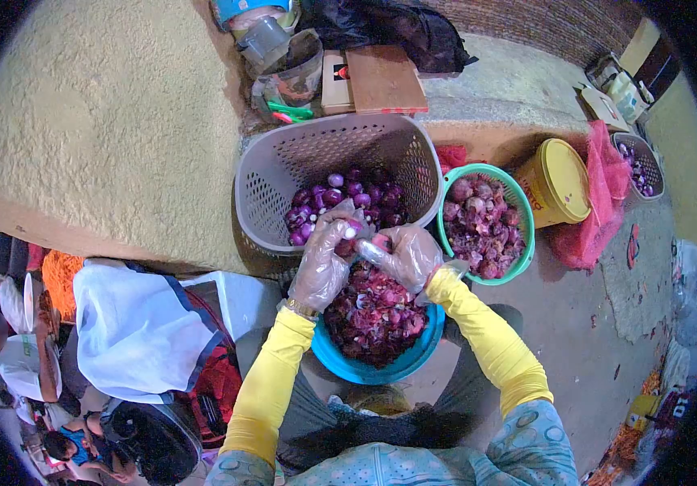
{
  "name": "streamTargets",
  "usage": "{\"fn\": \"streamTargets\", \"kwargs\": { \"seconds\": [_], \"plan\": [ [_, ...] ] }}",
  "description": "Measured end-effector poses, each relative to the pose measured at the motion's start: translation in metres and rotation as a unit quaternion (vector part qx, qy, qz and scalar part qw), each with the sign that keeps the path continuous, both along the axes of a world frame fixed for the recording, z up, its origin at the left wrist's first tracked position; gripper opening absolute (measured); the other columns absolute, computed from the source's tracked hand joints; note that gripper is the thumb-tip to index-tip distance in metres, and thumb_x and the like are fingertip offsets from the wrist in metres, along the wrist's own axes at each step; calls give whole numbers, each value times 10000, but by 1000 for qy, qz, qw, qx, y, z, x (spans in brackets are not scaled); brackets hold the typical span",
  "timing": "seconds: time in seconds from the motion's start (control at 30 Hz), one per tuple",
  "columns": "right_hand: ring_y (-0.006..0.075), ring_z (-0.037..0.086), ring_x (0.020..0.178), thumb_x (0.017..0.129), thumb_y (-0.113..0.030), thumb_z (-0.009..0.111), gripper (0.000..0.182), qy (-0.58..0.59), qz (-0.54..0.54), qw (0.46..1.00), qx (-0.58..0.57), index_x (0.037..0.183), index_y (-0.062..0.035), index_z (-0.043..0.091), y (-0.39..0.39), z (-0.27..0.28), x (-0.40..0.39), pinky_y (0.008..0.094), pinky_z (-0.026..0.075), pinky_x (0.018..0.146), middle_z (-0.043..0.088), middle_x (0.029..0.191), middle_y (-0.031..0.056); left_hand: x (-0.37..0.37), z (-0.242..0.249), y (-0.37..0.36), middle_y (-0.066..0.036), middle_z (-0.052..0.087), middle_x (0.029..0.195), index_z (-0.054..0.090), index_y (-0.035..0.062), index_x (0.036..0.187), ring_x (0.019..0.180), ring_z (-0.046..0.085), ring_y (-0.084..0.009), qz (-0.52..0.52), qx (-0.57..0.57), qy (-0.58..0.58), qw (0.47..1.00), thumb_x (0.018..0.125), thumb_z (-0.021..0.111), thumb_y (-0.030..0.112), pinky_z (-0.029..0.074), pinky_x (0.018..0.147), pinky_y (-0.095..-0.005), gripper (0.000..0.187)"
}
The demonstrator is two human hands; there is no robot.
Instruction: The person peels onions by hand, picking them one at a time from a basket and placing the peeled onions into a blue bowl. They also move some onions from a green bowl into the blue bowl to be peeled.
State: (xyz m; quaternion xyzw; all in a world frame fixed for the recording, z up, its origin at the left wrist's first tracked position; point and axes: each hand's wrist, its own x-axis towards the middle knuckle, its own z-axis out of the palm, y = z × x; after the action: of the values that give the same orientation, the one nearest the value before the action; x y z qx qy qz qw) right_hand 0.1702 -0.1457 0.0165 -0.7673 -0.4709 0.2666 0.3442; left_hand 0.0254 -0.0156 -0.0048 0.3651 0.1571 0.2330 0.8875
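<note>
My left hand (321,263), in a clear plastic glove, is closed around a red onion (353,230) with a pale cut end. Close beside it, my gloved right hand (410,257) has its fingers pinched together; what lies in them is too small and blurred to name. Both hands are above a blue basin (347,369) heaped with purple onion skins (374,317). Just beyond them stands a grey perforated basket (262,182) with shiny peeled red onions (334,197) inside. A green basket (500,280) of unpeeled red onions (484,219) is to the right.
A yellow lidded bucket (565,181) and a pink mesh sack (599,212) stand at the right, near another basket (644,166) of onions. White cloth (134,328) covers something at the left. Other people sit at the lower left. A raised ledge (121,121) runs behind the basket.
</note>
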Motion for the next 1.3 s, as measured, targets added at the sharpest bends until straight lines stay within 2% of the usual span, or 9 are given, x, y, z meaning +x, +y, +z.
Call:
{"fn": "streamTargets", "kwargs": {
  "seconds": [0.13, 0.23, 0.3, 0.43, 0.53, 0.6, 0.73, 1.03, 1.3],
  "plan": [
    [420, 665, 678, 927, -655, 596, 590, -14, 8, 1000, -3, 792, -99, 738, 0, 1, 1, 499, 514, 656, 647, 666, 208, 0, -1, 0, -97, 635, 1267, 541, 68, 1356, 1200, 607, -234, 4, 16, 2, 1000, 1038, 584, 223, 483, 1073, -426, 356],
    [425, 660, 670, 922, -657, 598, 576, 5, 23, 999, 47, 794, -115, 742, -2, -3, 2, 507, 520, 653, 648, 665, 205, -2, 3, 1, -90, 634, 1276, 545, 68, 1359, 1200, 609, -225, -9, 0, 0, 1000, 1046, 574, 206, 480, 1081, -423, 344],
    [422, 663, 665, 904, -673, 606, 575, -77, 42, 994, 61, 800, -126, 750, -3, -2, 3, 517, 530, 658, 662, 668, 190, -1, 2, 3, -80, 632, 1285, 562, 72, 1347, 1205, 607, -211, -2, 11, 1, 1000, 1057, 558, 194, 473, 1092, -416, 316],
    [416, 666, 662, 886, -672, 631, 557, -114, 51, 990, 65, 803, -135, 754, -4, -3, 5, 518, 531, 657, 667, 663, 179, -1, 4, 1, -74, 630, 1292, 574, 67, 1338, 1213, 601, -199, 6, 3, 2, 1000, 1063, 551, 191, 472, 1093, -402, 302],
    [401, 676, 664, 855, -670, 673, 552, -125, 34, 989, 75, 801, -125, 749, -3, -4, 6, 513, 532, 648, 669, 666, 177, 0, 3, 1, -68, 632, 1282, 580, 69, 1338, 1210, 600, -200, 16, -1, 14, 1000, 1059, 566, 215, 474, 1089, -396, 315],
    [392, 686, 685, 830, -662, 707, 550, -86, -3, 991, 104, 818, -114, 739, -5, 4, 5, 506, 535, 655, 678, 689, 178, -1, 2, 2, -62, 636, 1259, 577, 70, 1342, 1190, 605, -191, -5, -10, -12, 1000, 1053, 578, 220, 484, 1070, -386, 326],
    [388, 694, 711, 811, -670, 720, 567, -91, -34, 993, 66, 851, -105, 736, -4, 7, 2, 504, 538, 673, 691, 722, 179, 0, 3, 0, -55, 638, 1241, 582, 77, 1330, 1169, 610, -182, 3, 4, -2, 1000, 1049, 584, 231, 494, 1043, -381, 320],
    [412, 690, 734, 859, -655, 679, 553, -83, -29, 995, 44, 866, -106, 745, -4, 12, 0, 515, 539, 694, 696, 748, 199, 0, 8, -2, -62, 637, 1238, 570, 78, 1330, 1156, 628, -202, -4, 31, 19, 999, 1039, 589, 234, 502, 1028, -384, 331],
    [429, 679, 733, 925, -643, 597, 589, -81, -27, 996, 23, 831, -82, 748, -2, 4, 4, 534, 525, 699, 683, 741, 233, 1, 3, -3, -68, 629, 1249, 541, 98, 1346, 1176, 628, -233, -10, 62, 0, 998, 1055, 582, 265, 495, 1050, -438, 338]
  ]
}}
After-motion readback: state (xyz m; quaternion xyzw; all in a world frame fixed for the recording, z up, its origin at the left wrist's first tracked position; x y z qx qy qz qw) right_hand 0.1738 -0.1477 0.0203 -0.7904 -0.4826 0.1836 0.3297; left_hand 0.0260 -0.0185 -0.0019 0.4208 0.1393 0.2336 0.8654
